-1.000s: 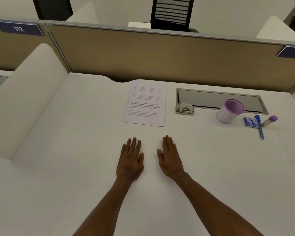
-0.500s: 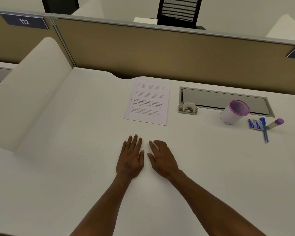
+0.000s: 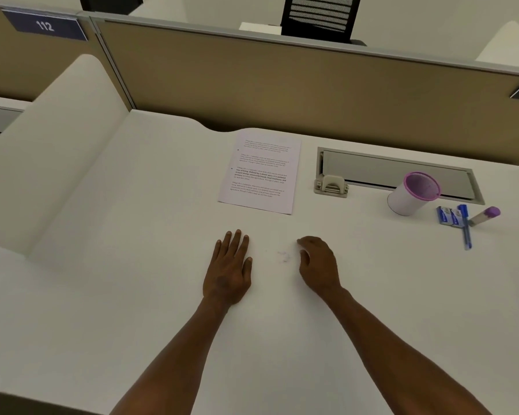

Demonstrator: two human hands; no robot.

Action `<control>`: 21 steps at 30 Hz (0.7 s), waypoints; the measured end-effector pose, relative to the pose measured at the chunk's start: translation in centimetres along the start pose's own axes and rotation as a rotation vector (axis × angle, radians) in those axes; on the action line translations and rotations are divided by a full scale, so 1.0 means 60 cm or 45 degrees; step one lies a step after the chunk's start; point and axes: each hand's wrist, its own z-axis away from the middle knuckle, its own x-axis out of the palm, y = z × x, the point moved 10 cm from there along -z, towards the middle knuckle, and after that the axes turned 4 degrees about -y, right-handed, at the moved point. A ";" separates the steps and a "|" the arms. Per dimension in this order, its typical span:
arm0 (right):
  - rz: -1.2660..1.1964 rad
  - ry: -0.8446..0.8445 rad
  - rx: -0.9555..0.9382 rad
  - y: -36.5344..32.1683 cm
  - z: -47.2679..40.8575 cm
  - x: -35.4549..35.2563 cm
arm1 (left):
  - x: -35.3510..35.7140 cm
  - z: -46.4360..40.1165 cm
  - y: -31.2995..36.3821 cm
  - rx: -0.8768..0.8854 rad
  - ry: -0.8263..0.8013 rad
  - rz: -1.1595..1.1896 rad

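Note:
My left hand [image 3: 228, 271] lies flat, palm down, on the white desk [image 3: 126, 250], fingers straight and together. My right hand [image 3: 318, 268] is a hand's width to its right, fingers loosely bent downward, holding nothing. Faint smudge marks show on the desk between the two hands. A printed sheet of paper [image 3: 261, 172] lies beyond the hands, near the desk's back edge, apart from both.
At back right are a grey cable flap [image 3: 396, 172] with a latch [image 3: 331, 184], a white cup with a pink rim [image 3: 411, 196], small blue packets [image 3: 447, 216], a blue pen [image 3: 465, 226] and a purple-capped tube [image 3: 484, 216]. A tan partition [image 3: 282, 85] closes the back; a white divider [image 3: 51, 145] stands at the left.
My right hand has lifted from flat beside the left hand, bent its fingers and shifted to the right. The left hand has stayed flat in place. The view has shifted slightly.

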 end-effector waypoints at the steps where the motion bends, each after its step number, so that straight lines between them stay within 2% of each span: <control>1: 0.071 -0.085 0.015 -0.003 0.003 0.013 | 0.001 0.000 0.001 0.001 -0.007 -0.006; 4: 0.171 -0.230 -0.091 -0.037 0.027 0.048 | 0.002 0.001 0.003 -0.006 -0.023 -0.037; 7: 0.127 -0.247 -0.166 -0.055 0.042 0.053 | 0.004 0.002 0.006 -0.033 -0.030 -0.026; 10: 0.101 -0.089 0.061 -0.023 0.031 0.022 | 0.008 0.004 0.008 -0.061 -0.038 -0.014; 12: 0.186 -0.104 0.152 -0.015 0.029 0.025 | 0.010 0.004 0.007 -0.065 -0.031 -0.023; 18: 0.230 -0.264 -0.006 -0.067 0.034 0.085 | 0.010 0.005 0.005 -0.054 0.001 -0.041; 21: 0.279 -0.248 -0.106 -0.096 0.024 0.093 | 0.007 0.005 0.005 -0.044 0.020 -0.031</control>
